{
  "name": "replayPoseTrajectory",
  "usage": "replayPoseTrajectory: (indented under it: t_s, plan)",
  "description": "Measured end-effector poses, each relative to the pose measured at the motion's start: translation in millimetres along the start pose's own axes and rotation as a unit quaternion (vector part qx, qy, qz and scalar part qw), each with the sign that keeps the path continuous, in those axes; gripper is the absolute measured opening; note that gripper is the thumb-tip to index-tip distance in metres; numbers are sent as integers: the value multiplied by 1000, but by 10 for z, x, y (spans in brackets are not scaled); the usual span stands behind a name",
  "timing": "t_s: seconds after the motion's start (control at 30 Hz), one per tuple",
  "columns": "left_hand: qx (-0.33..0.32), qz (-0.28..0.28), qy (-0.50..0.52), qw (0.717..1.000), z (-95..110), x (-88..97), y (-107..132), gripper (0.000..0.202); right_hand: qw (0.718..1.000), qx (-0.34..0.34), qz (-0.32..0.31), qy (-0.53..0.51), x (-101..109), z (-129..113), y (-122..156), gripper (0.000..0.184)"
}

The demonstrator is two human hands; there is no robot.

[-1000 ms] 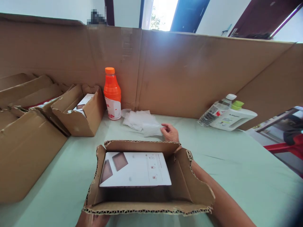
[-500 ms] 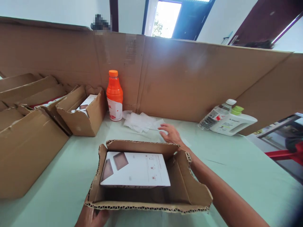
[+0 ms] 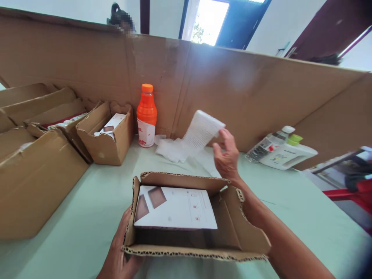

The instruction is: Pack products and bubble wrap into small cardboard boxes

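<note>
My left hand [image 3: 120,252] grips the near left corner of an open cardboard tray [image 3: 232,236] on the pale green table. Inside the tray lies a white flat box [image 3: 177,207] printed with brown squares. Beyond the tray, my right hand [image 3: 226,157] is raised above the table and pinches a white sheet of foam wrap [image 3: 200,130], which hangs tilted in the air. Under it, a small pile of more white foam sheets [image 3: 171,149] rests by the back wall.
An orange bottle [image 3: 146,116] stands at the cardboard back wall [image 3: 261,89]. Several cardboard trays [image 3: 106,133] with boxes sit at the left. A clear water bottle [image 3: 269,143] and a white jug [image 3: 287,155] lie at the right.
My right hand has lifted one foam sheet off the pile into the air. The tray and my left hand have shifted slightly right.
</note>
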State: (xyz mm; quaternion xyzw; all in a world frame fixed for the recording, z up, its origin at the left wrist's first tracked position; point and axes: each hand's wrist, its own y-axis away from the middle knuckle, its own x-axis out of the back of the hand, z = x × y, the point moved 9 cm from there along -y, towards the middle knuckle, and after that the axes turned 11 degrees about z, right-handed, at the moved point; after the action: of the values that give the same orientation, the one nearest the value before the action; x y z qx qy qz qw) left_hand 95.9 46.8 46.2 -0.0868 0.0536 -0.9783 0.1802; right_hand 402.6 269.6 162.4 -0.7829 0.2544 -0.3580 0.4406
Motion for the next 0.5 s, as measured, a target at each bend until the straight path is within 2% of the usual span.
replayPoseTrajectory:
  t_s: [0.1, 0.17, 0.23, 0.3, 0.4, 0.5]
  plan:
    - [5, 4, 26, 1000, -394, -63, -66, 81, 994, 42, 34, 98, 764, 16, 204, 55]
    - [17, -2, 37, 999, -616, -66, -79, 86, 986, 55, 11, 156, 1135, 76, 541, 54]
    - [20, -19, 29, 999, -724, -47, -81, 86, 978, 60, -25, 200, 1439, 119, 982, 54]
    - [11, -34, 4, 999, -731, -7, -86, 80, 969, 63, -61, 229, 1705, 82, 1450, 52]
    - [2, -35, -23, 999, -662, 46, -99, 73, 958, 70, -124, 248, 2018, -145, 2049, 45]
    - [6, -30, -26, 999, -584, 50, -98, 70, 952, 71, -179, 238, 2227, -450, 2401, 34]
